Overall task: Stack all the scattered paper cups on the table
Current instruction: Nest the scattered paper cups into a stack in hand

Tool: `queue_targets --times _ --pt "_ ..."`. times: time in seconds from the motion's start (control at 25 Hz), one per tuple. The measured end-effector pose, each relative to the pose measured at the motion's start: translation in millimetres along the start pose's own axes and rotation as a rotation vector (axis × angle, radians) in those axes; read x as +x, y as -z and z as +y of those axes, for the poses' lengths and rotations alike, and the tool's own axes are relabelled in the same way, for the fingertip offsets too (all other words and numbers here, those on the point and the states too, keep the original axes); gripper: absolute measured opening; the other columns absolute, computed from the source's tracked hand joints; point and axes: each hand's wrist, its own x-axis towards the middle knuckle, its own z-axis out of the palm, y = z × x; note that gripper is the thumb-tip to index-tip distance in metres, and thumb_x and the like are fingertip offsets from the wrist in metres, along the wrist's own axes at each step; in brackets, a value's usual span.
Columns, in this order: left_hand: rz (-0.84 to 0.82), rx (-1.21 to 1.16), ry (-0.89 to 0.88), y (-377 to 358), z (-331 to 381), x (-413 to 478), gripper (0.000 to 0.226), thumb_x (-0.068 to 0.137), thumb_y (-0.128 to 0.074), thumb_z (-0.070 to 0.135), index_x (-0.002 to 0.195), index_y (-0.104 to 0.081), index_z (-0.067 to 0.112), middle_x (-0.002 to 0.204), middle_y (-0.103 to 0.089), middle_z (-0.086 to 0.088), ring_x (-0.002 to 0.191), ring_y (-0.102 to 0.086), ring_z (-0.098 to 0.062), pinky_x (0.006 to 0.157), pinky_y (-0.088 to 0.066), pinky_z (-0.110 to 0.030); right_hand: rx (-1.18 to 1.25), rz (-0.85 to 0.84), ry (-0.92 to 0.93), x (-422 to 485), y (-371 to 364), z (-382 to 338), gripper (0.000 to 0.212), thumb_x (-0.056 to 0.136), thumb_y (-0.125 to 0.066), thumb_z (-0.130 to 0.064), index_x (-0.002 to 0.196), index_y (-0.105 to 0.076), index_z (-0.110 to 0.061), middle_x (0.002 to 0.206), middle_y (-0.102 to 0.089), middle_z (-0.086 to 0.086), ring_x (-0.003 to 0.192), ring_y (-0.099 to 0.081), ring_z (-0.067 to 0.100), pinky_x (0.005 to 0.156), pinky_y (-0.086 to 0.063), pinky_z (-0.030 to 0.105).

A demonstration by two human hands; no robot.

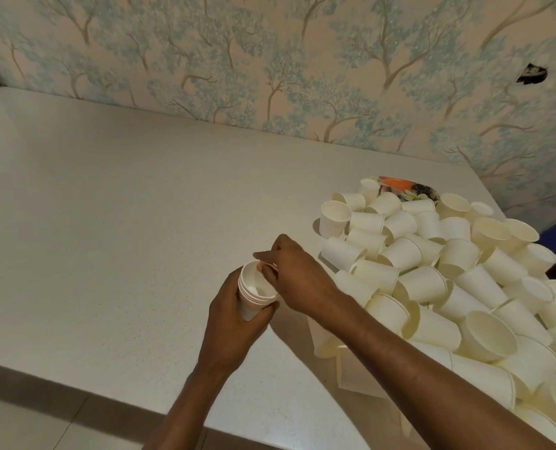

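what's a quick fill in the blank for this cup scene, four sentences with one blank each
1. The left hand grips a ____ of nested cups, and the right hand pinches the top rim.
2. The pile of loose cups lies on the ____ side of the table.
3. The wallpaper shows a pattern of ____.
4. The patterned object half buried at the pile's far end has a patch coloured ____.

Missing words: stack; right; trees; orange

The table's [107,206] right side is being blocked by a heap of cups [449,280] and a plate [403,186] behind; a stack of cups [254,293] is being held just beside. The left tabletop is being left open up to the wall [237,60].
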Motion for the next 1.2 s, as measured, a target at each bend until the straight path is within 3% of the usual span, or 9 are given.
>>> queue_targets --times 0.08,0.16,0.4,0.68,0.8,0.88,1.04,1.12,1.2 --pt "-0.018 -0.018 -0.023 2 0 -2 0.067 0.078 -0.086 0.029 0.136 -0.053 0.031 0.127 -0.064 0.014 0.116 -0.063 -0.008 0.09 -0.054 -0.019 0.02 -0.026 0.04 -13 13 4 0.049 0.106 -0.043 -0.036 0.152 -0.042 -0.02 0.141 -0.049 0.005 0.126 -0.051 0.02 0.103 -0.046 0.036" --pt "-0.016 0.003 -0.017 3 2 -1 0.068 0.077 -0.086 0.032 0.136 -0.051 0.035 0.127 -0.063 0.017 0.117 -0.061 -0.006 0.089 -0.054 -0.017 0.068 -0.031 0.061 -31 36 17 0.054 0.102 -0.051 -0.044 0.151 -0.041 -0.024 0.144 -0.051 0.0 0.128 -0.052 0.015 0.105 -0.045 0.036" --pt "-0.01 0.016 -0.025 3 2 -2 0.067 0.076 -0.086 0.034 0.132 -0.051 0.038 0.124 -0.062 0.019 0.115 -0.061 -0.003 0.087 -0.053 -0.014 -0.196 -0.467 0.055 -74 63 36 0.09 0.077 -0.077 -0.057 0.152 -0.029 -0.041 0.155 -0.038 -0.014 0.138 -0.041 0.012 0.113 -0.038 0.037" --pt "-0.009 -0.006 -0.024 1 0 -3 0.067 0.076 -0.087 0.029 0.134 -0.053 0.028 0.124 -0.063 0.015 0.114 -0.062 -0.008 0.089 -0.056 -0.023 -0.285 -0.442 0.074 -67 44 44 0.08 0.08 -0.078 -0.048 0.148 -0.038 -0.038 0.145 -0.049 -0.007 0.128 -0.049 0.017 0.105 -0.045 0.036" --pt "-0.015 -0.016 -0.043 2 0 -3 0.066 0.077 -0.086 0.031 0.133 -0.053 0.031 0.124 -0.064 0.015 0.114 -0.063 -0.008 0.089 -0.055 -0.021 -0.205 -0.35 0.104 -62 49 46 0.063 0.085 -0.073 -0.049 0.141 -0.049 -0.036 0.14 -0.052 -0.01 0.124 -0.05 0.011 0.105 -0.045 0.034" --pt "-0.017 -0.004 -0.046 3 0 -1 0.066 0.077 -0.086 0.032 0.134 -0.053 0.034 0.125 -0.064 0.015 0.115 -0.063 -0.007 0.088 -0.054 -0.018 0.004 -0.162 0.103 -57 60 46 0.047 0.092 -0.065 -0.048 0.135 -0.056 -0.033 0.135 -0.055 -0.012 0.12 -0.052 0.005 0.103 -0.044 0.027" --pt "-0.024 0.009 -0.041 -1 2 0 0.068 0.076 -0.086 0.032 0.134 -0.052 0.04 0.127 -0.062 0.02 0.117 -0.061 -0.003 0.087 -0.049 -0.009 0.333 0.277 0.011 -41 66 32 0.027 0.108 -0.038 -0.035 0.105 -0.062 -0.023 0.089 -0.064 -0.011 0.077 -0.058 0.0 0.065 -0.041 0.02" --pt "-0.018 0.02 -0.058 -1 3 0 0.066 0.075 -0.086 0.031 0.131 -0.052 0.042 0.124 -0.063 0.025 0.114 -0.061 0.001 0.086 -0.048 -0.006 0.311 0.322 -0.069 -32 58 23 0.02 0.108 -0.038 -0.029 0.104 -0.057 -0.022 0.081 -0.061 -0.007 0.069 -0.056 0.003 0.058 -0.035 0.021" --pt "-0.023 0.029 -0.066 0 4 -1 0.064 0.075 -0.086 0.029 0.128 -0.053 0.043 0.122 -0.063 0.026 0.112 -0.062 0.002 0.084 -0.048 -0.006 0.318 0.275 -0.144 -25 48 17 0.016 0.106 -0.044 -0.025 0.114 -0.056 -0.019 0.089 -0.066 0.0 0.074 -0.062 0.009 0.06 -0.041 0.021"
